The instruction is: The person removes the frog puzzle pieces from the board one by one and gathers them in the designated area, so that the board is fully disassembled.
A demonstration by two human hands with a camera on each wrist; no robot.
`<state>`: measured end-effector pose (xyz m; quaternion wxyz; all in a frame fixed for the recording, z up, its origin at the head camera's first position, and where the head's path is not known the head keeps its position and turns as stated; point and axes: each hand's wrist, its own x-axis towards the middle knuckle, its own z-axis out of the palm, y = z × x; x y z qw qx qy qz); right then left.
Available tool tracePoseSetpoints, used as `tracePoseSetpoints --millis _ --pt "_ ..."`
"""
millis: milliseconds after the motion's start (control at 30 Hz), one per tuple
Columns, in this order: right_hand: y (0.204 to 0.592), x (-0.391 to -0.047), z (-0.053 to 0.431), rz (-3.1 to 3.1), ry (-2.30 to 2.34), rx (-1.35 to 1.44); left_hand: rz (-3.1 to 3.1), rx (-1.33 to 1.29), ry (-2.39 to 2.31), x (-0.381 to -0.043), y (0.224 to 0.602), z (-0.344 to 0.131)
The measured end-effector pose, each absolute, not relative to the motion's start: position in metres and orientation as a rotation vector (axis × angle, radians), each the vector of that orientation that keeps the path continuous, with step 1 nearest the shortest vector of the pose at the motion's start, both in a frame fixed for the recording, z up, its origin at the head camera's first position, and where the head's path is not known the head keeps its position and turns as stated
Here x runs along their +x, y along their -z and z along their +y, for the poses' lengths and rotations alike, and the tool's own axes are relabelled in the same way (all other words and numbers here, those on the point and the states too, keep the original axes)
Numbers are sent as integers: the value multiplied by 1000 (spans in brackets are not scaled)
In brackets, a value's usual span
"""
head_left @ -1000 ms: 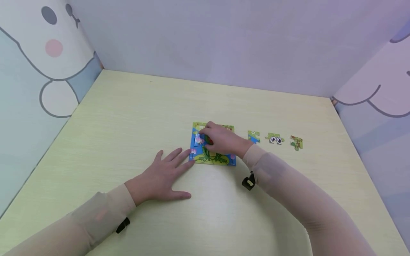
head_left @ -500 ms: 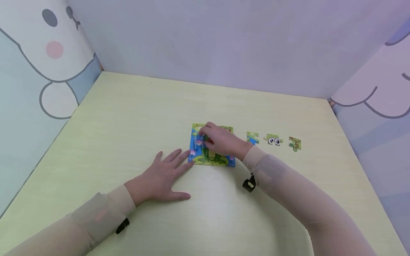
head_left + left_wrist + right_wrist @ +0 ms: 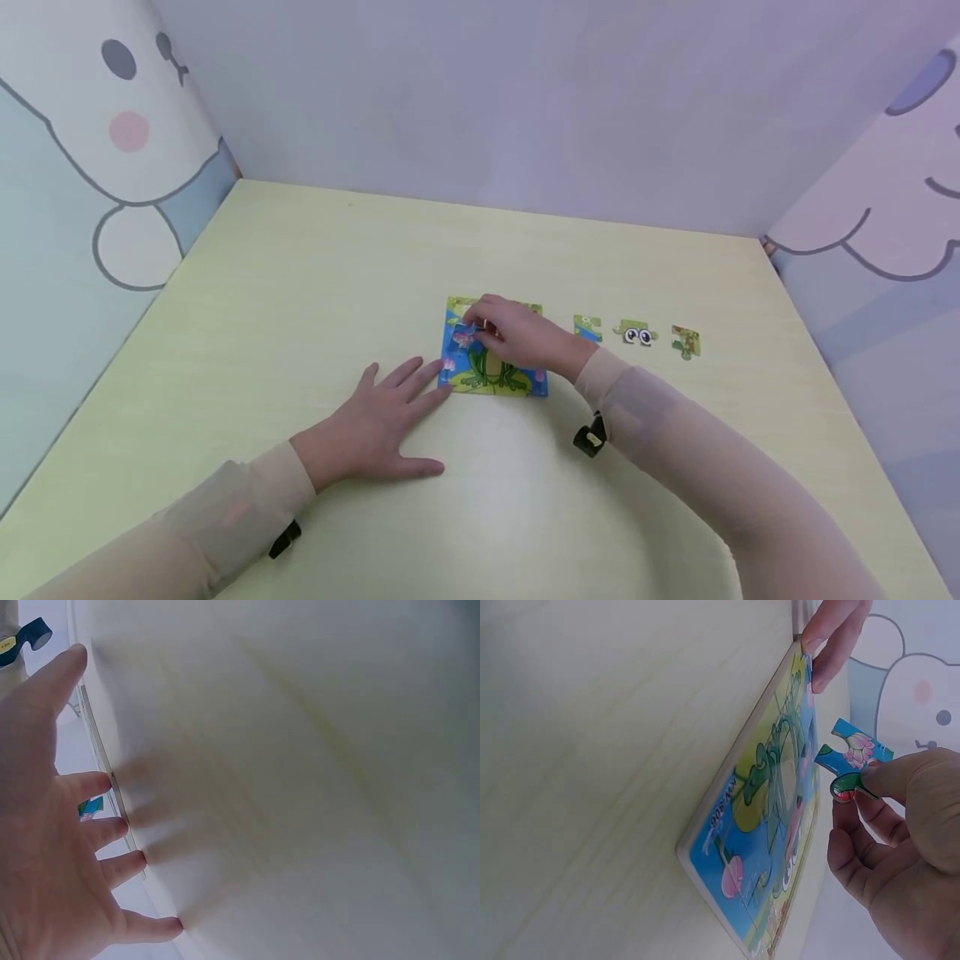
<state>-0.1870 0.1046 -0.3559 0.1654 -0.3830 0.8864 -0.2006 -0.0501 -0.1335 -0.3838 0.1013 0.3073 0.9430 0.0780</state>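
My right hand (image 3: pixel 521 335) is over the upper left part of a frog puzzle board (image 3: pixel 491 387). Between thumb and fingers it pinches a blue puzzle piece (image 3: pixel 855 754) with a pink flower and a bit of green and red. In the right wrist view the piece is raised off the board and tilted. My left hand (image 3: pixel 382 427) lies on the table with fingers spread, two fingertips at the board's lower left edge. The left wrist view shows the straight fingers (image 3: pixel 120 866) touching the tabletop. My right hand covers the middle of the board in the head view.
Right of the board lie three loose pieces in a row: a green-and-blue piece (image 3: pixel 588 327), a piece with two eyes (image 3: pixel 636 335) and a green-brown piece (image 3: pixel 686 340). Pale walls with cartoon figures enclose the wooden table (image 3: pixel 322 275) at back and sides.
The flower piece has turned and tilted in my right hand's fingers, staying over the board's left side. My left hand keeps its place. The head view has shifted slightly.
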Motion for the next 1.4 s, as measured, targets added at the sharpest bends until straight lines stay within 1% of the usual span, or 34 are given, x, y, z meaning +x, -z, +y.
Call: tracePoseSetpoints --millis 200,433,800,1100,1400 --pt "347 -185 123 2528 627 -1076 2782 892 -273 -48 386 -135" --pt "336 -185 159 2527 598 -1013 2792 889 -285 -46 388 -137" --pt "329 -187 214 2394 280 -811 2811 910 -278 -49 388 -139" --pt "332 -184 224 2412 256 -825 2833 933 -264 -50 388 -141" --pt "325 -186 222 2492 269 -871 2810 896 -261 -49 389 -141"
